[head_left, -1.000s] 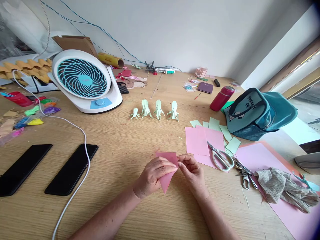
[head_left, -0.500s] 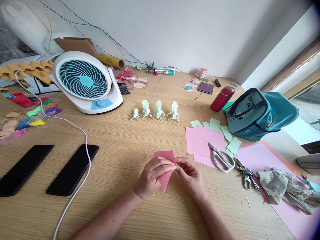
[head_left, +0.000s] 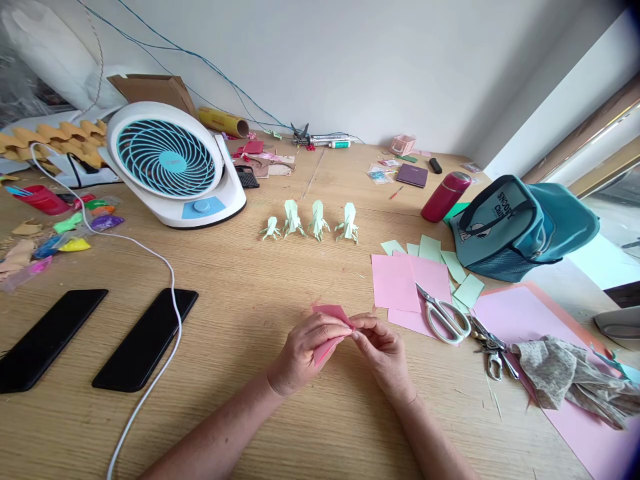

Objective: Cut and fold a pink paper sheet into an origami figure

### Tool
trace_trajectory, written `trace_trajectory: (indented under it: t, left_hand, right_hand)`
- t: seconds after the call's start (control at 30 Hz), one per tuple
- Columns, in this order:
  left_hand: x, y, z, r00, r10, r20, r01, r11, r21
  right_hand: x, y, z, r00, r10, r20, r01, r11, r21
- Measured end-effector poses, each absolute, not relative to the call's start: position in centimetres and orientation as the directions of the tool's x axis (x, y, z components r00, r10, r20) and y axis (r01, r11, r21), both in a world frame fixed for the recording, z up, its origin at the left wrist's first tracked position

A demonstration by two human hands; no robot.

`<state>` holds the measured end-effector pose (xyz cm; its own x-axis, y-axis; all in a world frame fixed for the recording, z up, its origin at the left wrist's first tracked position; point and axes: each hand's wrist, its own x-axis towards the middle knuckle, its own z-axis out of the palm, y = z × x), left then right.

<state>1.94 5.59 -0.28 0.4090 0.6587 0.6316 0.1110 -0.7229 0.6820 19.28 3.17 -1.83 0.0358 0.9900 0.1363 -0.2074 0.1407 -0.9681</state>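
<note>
Pink folded paper (head_left: 327,350), one piece: tipped flatter since the earlier frame, its lower point drawn up so that less of it shows below the fingers; held just above the near middle of the table (head_left: 235,267). Left hand (head_left: 307,343): fingers closed over the paper, gripping it from the left. Right hand (head_left: 383,348): thumb and forefinger pinched together on the paper's right edge, other fingers curled. Paper figures (head_left: 317,220), four, pale green: standing in a row beyond the hands, the leftmost smallest. Pink sheets (head_left: 394,283), overlapping: right of the hands, with white-handled scissors (head_left: 446,321) lying partly on them. Green cards (head_left: 430,248), several: scattered at the sheets' far and right sides. Keys (head_left: 493,350), one bunch: just right of the scissors. Phones (head_left: 143,343), two, black: near left, a white cable (head_left: 173,280) crossing the right one. Fan (head_left: 170,160), white and blue: far left.
</note>
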Motion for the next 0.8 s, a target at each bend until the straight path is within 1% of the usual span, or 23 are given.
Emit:
trace_trajectory:
  t: [0.43,0.63,0.8]
  left_hand:
    - [2.12,5.86,0.24,0.316,0.698,0.643,0.150,-0.705,0.693]
    - [2.28,5.95,0.19,0.328,0.717,0.614,0.122,-0.677,0.726]
    - [2.32,5.98,0.10,0.331,0.742,0.584,0.117,-0.646,0.754]
  right_hand:
    - [19.38,3.03,-1.50,-0.003,0.979,0.204,-0.182,0.200,-0.963]
    - [19.45,3.02,-1.76,0.009,0.976,0.217,-0.140,0.217,-0.966]
    - [19.43,3.12,-1.40,0.030,0.972,0.231,-0.139,0.233,-0.962]
